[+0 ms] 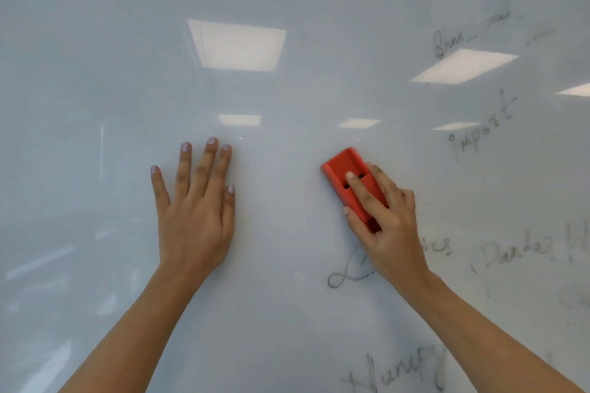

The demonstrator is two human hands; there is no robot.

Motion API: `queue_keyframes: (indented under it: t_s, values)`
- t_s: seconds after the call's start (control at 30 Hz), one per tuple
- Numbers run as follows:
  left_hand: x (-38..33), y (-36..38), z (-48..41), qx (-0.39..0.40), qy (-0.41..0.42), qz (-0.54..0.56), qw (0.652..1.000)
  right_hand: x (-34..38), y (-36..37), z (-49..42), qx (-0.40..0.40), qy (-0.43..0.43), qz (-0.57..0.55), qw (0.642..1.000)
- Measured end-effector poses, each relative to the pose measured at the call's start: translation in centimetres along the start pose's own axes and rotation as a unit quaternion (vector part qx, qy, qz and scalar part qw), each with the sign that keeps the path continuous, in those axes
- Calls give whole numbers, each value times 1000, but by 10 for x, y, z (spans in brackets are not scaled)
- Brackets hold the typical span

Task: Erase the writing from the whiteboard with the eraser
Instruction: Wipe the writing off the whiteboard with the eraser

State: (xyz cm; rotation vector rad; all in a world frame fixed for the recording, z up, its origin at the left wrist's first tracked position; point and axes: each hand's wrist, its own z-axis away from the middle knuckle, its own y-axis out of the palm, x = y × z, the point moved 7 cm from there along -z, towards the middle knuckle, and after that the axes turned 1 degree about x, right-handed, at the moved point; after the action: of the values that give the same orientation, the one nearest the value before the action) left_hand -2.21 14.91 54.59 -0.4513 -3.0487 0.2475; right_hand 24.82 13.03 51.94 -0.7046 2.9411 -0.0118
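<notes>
The right hand [386, 214] grips a red eraser [351, 185] against the whiteboard [95, 73], with the thumb on the eraser's left side, the index finger laid along its top over two dark slots, and the other fingers curled down its right side. The eraser is tilted, its far end leaning toward the board's upper left, and it sits roughly at the middle of the board's visible area, a little right of centre. The left hand [194, 210] lies flat and open on the board, fingers spread and pointing up, well apart from the eraser on its left, holding nothing. Both bare forearms reach in from the lower edge. Just below the right hand runs a line of dark handwriting [338, 277], partly hidden by the wrist, with more words continuing toward the right edge. Further writing stands near the lower edge, and two more scribbles climb toward the upper right corner, one reading something like "import" [482, 128]. The board's left half carries no marks, only reflections of ceiling light panels [238, 46].
</notes>
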Motion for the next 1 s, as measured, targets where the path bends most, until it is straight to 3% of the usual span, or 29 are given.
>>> queue_keyframes:
  t_s: [0.17, 0.23, 0.37, 0.47, 0.53, 0.7, 0.8, 0.87, 1.0]
  values:
    - [-36, 20, 51, 14, 95, -39, 995, 24, 5, 47, 103, -205, 62, 971]
    - [-37, 27, 71, 19, 91, -36, 995, 7, -4, 36, 81, -187, 70, 977]
    - [-42, 35, 89, 18, 72, -19, 997, -15, -9, 3, -1, -17, 26, 1000]
    - [-49, 36, 87, 5, 51, 4, 999, -2, 3, 5, -29, 42, 27, 998]
    - [-56, 38, 89, -2, 48, 12, 999, 15, 13, 23, -16, 10, 29, 999]
    - [-58, 49, 99, 12, 66, -1, 998, 39, 21, 100, 42, -169, 69, 982]
    - [-58, 51, 99, 10, 65, -2, 998, 18, 8, 103, 42, -198, 95, 975]
    - [-59, 53, 99, 8, 63, -3, 998, 3, 4, 88, 33, -153, 109, 982]
    - [-59, 55, 101, 6, 62, -4, 998, -11, 1, 65, -27, 42, 88, 995]
